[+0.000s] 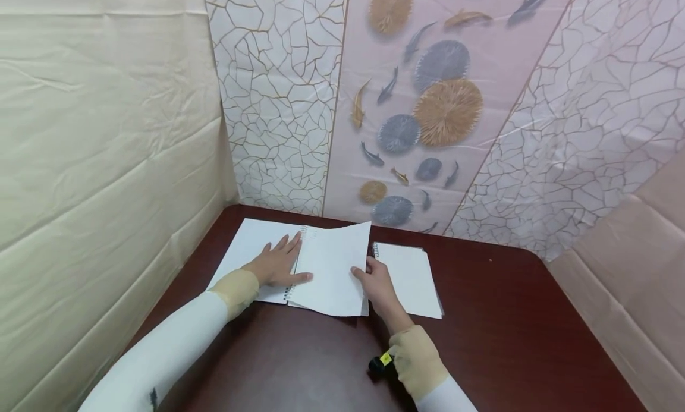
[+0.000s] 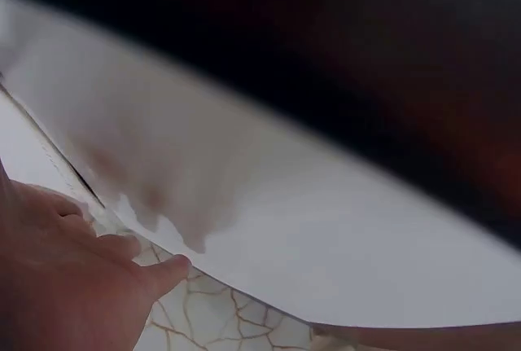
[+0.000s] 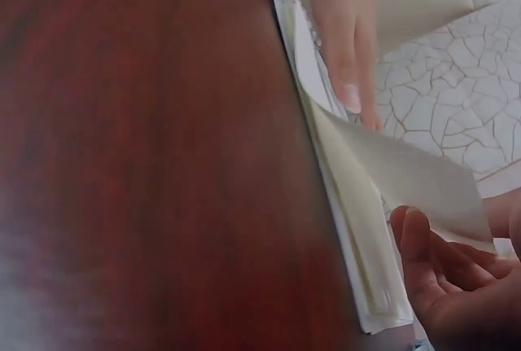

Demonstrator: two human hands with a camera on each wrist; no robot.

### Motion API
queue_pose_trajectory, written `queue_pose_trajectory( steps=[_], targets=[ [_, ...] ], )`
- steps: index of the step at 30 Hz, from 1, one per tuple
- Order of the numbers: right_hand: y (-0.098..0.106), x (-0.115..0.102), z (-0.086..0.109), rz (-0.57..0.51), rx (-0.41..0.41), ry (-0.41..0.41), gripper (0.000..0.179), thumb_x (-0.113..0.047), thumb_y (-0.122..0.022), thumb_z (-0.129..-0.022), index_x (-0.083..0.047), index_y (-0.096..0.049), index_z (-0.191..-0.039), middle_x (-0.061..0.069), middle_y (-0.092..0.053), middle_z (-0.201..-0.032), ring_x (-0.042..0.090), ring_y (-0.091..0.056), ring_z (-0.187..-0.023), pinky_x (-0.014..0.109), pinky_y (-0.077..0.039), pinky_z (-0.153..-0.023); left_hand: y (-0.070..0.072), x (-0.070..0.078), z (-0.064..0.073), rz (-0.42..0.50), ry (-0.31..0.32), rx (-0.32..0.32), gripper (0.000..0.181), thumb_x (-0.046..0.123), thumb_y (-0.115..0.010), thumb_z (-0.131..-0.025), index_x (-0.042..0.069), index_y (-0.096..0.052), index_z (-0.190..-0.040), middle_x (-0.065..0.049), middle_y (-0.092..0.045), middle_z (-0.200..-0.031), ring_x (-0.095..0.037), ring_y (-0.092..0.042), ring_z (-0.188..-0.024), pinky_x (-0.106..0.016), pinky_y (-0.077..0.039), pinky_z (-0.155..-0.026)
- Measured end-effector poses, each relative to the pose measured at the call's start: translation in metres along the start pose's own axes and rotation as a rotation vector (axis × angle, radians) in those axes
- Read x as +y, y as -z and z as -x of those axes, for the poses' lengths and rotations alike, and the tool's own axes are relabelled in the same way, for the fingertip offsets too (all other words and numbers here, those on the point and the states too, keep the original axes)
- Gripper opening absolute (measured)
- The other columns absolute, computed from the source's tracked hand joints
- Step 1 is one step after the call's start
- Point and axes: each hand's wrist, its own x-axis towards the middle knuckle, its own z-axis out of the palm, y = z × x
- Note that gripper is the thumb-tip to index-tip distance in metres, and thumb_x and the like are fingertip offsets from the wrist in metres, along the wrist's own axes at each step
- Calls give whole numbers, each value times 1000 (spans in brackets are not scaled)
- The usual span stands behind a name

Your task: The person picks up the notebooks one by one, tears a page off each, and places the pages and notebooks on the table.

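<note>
One notebook page (image 1: 333, 263) pinched in your right hand (image 1: 379, 284): press your left hand (image 1: 275, 266), fingers spread, beside the spiral binding (image 1: 288, 293), turning evenly.

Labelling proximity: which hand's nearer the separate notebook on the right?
Right. The right hand is by the left edge of the separate notebook, pinching a page of the open notebook; the left hand is farther, on the open notebook's left half.

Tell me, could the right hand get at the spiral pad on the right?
Probably yes: the right hand is next to the spiral pad, whose top looks uncovered, though the hand would likely have to release the page it holds.
</note>
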Motion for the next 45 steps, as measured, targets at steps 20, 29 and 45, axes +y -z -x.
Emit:
queue_pose_trajectory(
  steps=[20,29,45],
  targets=[
    [-8,5,11,245,165,227,27,-18,-57,-109,0,-68,-126,20,-74,-116,32,-69,-110,49,-55,-95,-32,11,2,48,13,-30,112,91,-20,-94,10,-9,-171,-4,2,-178,-32,3,-164,-67,-1,-126],
    [-2,6,16,253,147,163,29,-23,-56,-110,-2,-71,-124,9,-71,-89,19,-62,-78,35,-53,-75,-32,11,-1,26,30,-43,110,90,-17,-95,11,-8,-171,-4,1,-178,-32,4,-164,-67,0,-126],
    [5,10,31,2,46,75,39,-18,-50,-113,3,-58,-145,16,-71,-106,21,-71,-84,36,-61,-73,-19,19,10,75,0,-26,109,85,-15,-98,4,-12,-170,-12,-5,-178,-39,-1,-163,-70,-2,-125]
  ],
)
